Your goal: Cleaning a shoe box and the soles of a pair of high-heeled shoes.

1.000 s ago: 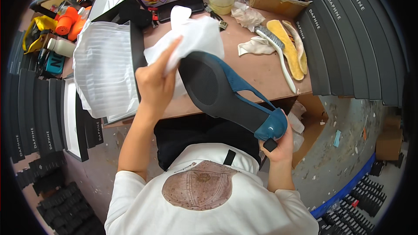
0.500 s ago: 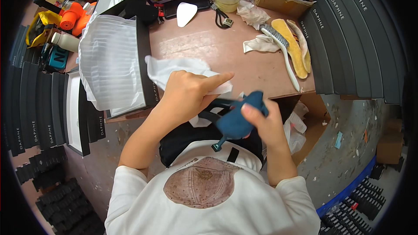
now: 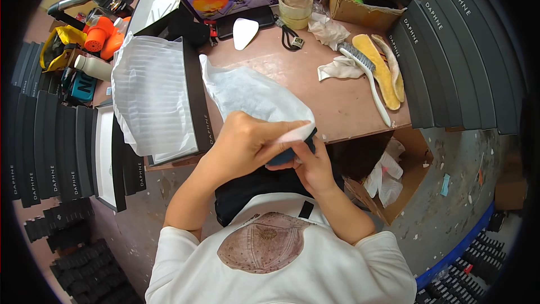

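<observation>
A thin white shoe bag (image 3: 253,98) stretches across the front of the table, its open end toward me. My left hand (image 3: 239,143) pinches the edge of that end between thumb and fingers. Close beside it, my right hand (image 3: 318,170) is closed around a dark teal-blue heeled shoe (image 3: 281,159) at the bag's mouth. Only a small part of the shoe shows between my hands. The bag and my fingers hide the rest, and a faint bluish tint shows through the white material.
An open shoebox (image 3: 199,101) with white tissue paper (image 3: 149,95) stands left. A brush (image 3: 368,76), yellow pads (image 3: 379,73) and a glass jar (image 3: 295,8) lie or stand farther back. Grey shoeboxes (image 3: 450,67) line the right; a cardboard carton (image 3: 413,163) sits below the table edge.
The shoe, held clear in my right hand before, is now at the bag's mouth and mostly hidden. The crumpled bag has become long and filled out. My hands have come together.
</observation>
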The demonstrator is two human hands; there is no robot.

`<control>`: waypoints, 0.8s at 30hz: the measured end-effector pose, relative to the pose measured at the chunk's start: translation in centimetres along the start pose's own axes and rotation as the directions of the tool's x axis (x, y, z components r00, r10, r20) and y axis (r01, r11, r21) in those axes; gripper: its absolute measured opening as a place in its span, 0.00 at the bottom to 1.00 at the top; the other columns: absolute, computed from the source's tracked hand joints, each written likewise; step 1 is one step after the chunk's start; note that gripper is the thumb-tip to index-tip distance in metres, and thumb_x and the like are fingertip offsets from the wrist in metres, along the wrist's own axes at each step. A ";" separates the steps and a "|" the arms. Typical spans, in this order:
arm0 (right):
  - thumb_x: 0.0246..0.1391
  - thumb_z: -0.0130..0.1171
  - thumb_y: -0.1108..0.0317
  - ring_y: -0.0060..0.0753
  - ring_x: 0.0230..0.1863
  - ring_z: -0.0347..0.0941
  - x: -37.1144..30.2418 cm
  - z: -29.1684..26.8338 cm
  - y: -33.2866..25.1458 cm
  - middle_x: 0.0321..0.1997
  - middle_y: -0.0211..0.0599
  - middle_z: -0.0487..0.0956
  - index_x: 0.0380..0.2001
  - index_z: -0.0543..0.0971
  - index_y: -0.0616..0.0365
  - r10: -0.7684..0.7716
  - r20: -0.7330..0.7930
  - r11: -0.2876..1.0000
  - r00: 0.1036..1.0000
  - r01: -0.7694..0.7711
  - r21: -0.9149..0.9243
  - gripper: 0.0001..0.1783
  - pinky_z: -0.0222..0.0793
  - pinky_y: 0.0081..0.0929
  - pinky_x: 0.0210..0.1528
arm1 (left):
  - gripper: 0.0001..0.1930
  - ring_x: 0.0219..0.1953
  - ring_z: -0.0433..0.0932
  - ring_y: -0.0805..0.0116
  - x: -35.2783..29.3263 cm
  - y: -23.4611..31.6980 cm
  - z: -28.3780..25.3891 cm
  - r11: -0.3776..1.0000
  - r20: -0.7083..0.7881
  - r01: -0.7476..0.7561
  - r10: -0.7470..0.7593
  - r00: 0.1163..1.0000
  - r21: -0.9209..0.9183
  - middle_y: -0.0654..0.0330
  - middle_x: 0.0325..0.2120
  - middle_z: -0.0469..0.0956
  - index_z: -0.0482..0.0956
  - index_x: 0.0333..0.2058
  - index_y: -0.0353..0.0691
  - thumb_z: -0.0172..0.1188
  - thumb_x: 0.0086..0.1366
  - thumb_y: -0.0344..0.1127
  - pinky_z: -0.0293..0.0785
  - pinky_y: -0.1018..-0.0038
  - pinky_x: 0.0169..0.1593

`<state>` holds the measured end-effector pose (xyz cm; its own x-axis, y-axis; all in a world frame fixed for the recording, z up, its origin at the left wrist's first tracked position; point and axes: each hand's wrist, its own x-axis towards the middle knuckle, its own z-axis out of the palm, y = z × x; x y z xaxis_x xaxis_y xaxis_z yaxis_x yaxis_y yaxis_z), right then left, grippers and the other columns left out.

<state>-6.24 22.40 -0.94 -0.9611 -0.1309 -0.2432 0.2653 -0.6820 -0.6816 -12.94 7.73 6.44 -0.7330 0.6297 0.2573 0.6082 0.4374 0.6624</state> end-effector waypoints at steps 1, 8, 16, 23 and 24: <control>0.60 0.50 0.59 0.36 0.41 0.76 0.4 -0.3 -0.2 0.41 0.43 0.76 0.47 0.67 0.67 -0.004 0.004 1.000 1.000 0.004 0.002 0.21 0.81 0.39 0.34 | 0.20 0.14 0.73 0.63 -0.1 0.4 -0.2 0.999 0.048 -0.023 0.021 0.999 0.044 0.58 0.14 0.75 0.80 0.44 0.43 0.64 0.48 0.30 0.66 0.74 0.20; 0.60 0.49 0.56 0.38 0.40 0.77 2.6 -2.9 -2.0 0.42 0.45 0.76 0.47 0.68 0.66 0.085 -0.039 0.961 0.996 -0.072 0.268 0.22 0.81 0.36 0.33 | 0.21 0.11 0.68 0.69 -3.3 -3.1 -1.5 0.899 -0.326 0.114 0.033 0.945 0.423 0.59 0.12 0.72 0.80 0.43 0.45 0.66 0.46 0.27 0.60 0.76 0.17; 0.61 0.49 0.57 0.32 0.38 0.77 1.4 1.2 1.3 0.38 0.40 0.77 0.40 0.72 0.67 -0.146 -0.123 0.988 0.982 0.152 0.039 0.19 0.80 0.32 0.38 | 0.23 0.10 0.63 0.69 -4.6 -0.1 2.6 0.877 -0.376 0.067 0.134 0.917 0.477 0.63 0.10 0.64 0.78 0.46 0.40 0.61 0.46 0.26 0.57 0.73 0.16; 0.52 0.57 0.70 0.46 0.44 0.75 3.0 2.2 1.5 0.48 0.45 0.73 0.46 0.72 0.60 -0.381 0.262 0.529 0.887 0.441 -0.725 0.17 0.71 0.32 0.42 | 0.35 0.38 0.70 0.56 -4.0 -0.4 2.7 0.884 -0.447 0.213 -0.005 0.895 0.416 0.52 0.42 0.69 0.69 0.54 0.41 0.59 0.41 0.23 0.66 0.66 0.38; 0.51 0.58 0.69 0.47 0.44 0.74 3.1 2.6 0.8 0.48 0.45 0.73 0.45 0.72 0.59 -0.335 0.266 0.486 0.904 0.408 -0.773 0.17 0.71 0.33 0.41 | 0.34 0.38 0.70 0.57 -3.4 -1.0 2.1 0.828 -0.352 0.184 0.017 0.936 0.529 0.53 0.43 0.68 0.69 0.54 0.43 0.58 0.43 0.24 0.66 0.67 0.38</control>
<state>-9.23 19.56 -0.49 -0.9780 -0.0807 0.1923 -0.2037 0.1715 -0.9639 -10.37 6.49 3.42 -0.7827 0.3711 0.4997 0.5304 0.8177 0.2237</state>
